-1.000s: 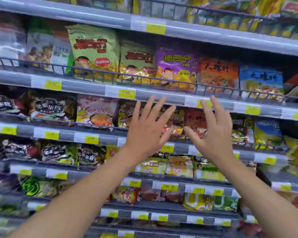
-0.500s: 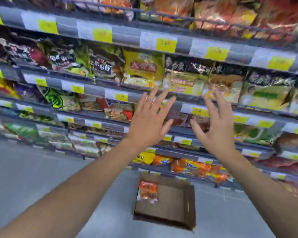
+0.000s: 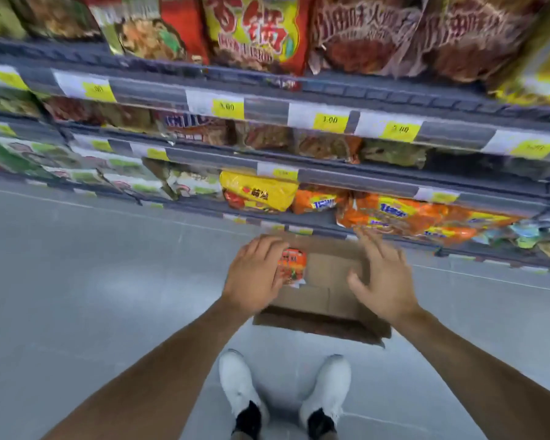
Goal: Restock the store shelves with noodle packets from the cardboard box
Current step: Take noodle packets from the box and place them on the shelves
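Left hand (image 3: 254,276) hovers over the left side of the cardboard box (image 3: 331,300), fingers loosely bent and holding nothing that I can see. Its fingertips overlap the left edge of the one noodle packet (image 3: 294,265) there, and I cannot tell whether they touch it. Right hand (image 3: 386,276) is spread wide above the box's right side, fingers straight and empty.

The box sits on the floor (image 3: 92,281) just in front of the bottom shelf (image 3: 204,211), with my shoes (image 3: 240,385) on its near side. The red-orange packet lies inside against the left wall, toward the shelf. The rest of the box bottom shows bare cardboard, so I judge this to be the last packet, or nearly so.

The shelves (image 3: 362,179) above look full of packets, which suggests most of the restocking is done. What is left, as I see it, is to take hold of this packet, lift it out and set it in its row.
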